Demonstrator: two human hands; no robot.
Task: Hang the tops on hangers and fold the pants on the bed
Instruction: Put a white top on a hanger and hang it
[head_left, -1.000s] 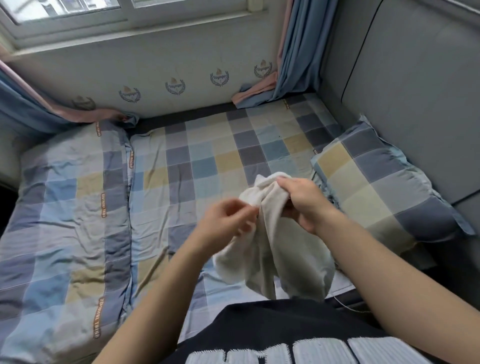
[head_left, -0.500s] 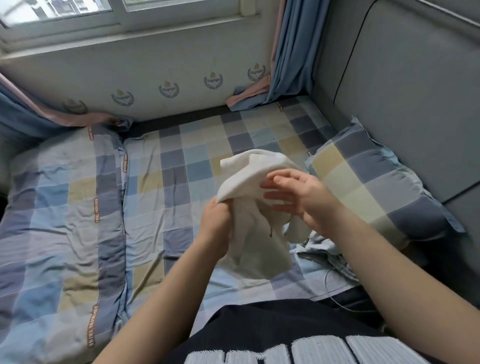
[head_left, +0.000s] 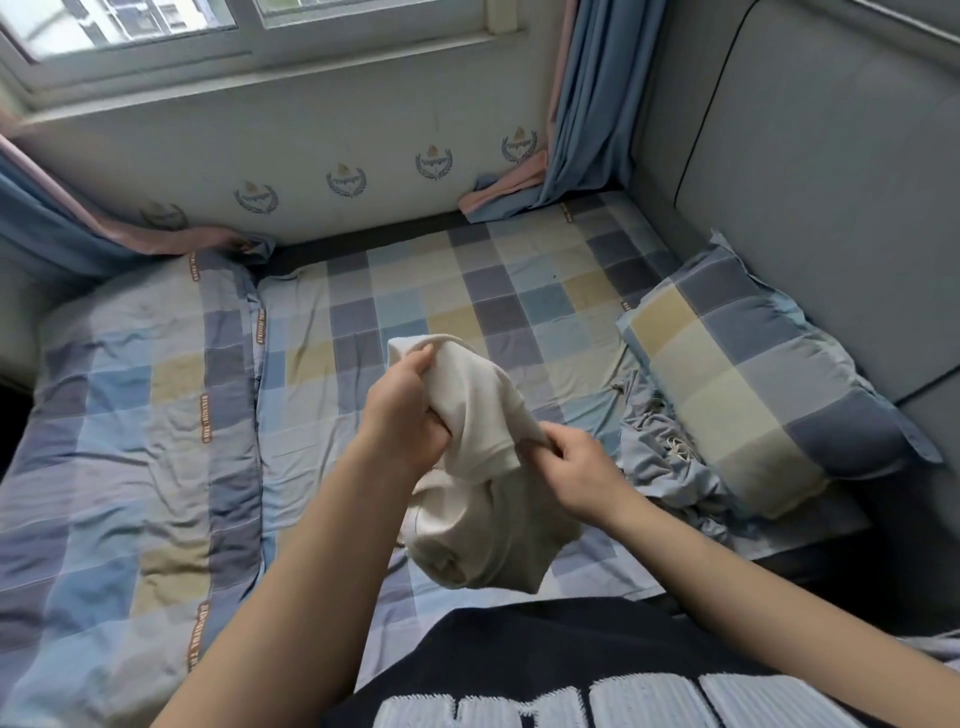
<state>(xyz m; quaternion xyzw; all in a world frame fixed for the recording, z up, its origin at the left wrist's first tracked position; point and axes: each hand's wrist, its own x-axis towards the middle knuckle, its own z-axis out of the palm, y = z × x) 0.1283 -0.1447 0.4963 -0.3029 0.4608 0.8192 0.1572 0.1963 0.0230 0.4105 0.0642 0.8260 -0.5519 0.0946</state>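
A cream-white garment (head_left: 483, 467) hangs bunched in the air above the bed (head_left: 467, 301). My left hand (head_left: 402, 415) grips its upper part, thumb over the top fold. My right hand (head_left: 576, 462) pinches a hemmed edge of the same garment at its right side. The lower part sags in a loose lump towards my body. A crumpled blue-grey garment (head_left: 670, 457) with a white drawstring lies on the bed just right of my right hand, against the pillow. No hanger is in view.
A checked pillow (head_left: 753, 384) lies at the right by the grey padded headboard (head_left: 810, 182). A folded checked quilt (head_left: 130, 415) covers the bed's left side. Blue curtains (head_left: 587, 104) hang at the window wall.
My left hand has climbed to the top of the cream garment. My right hand dropped from the top and took hold of a hem lower on the right. The garment shifted left.
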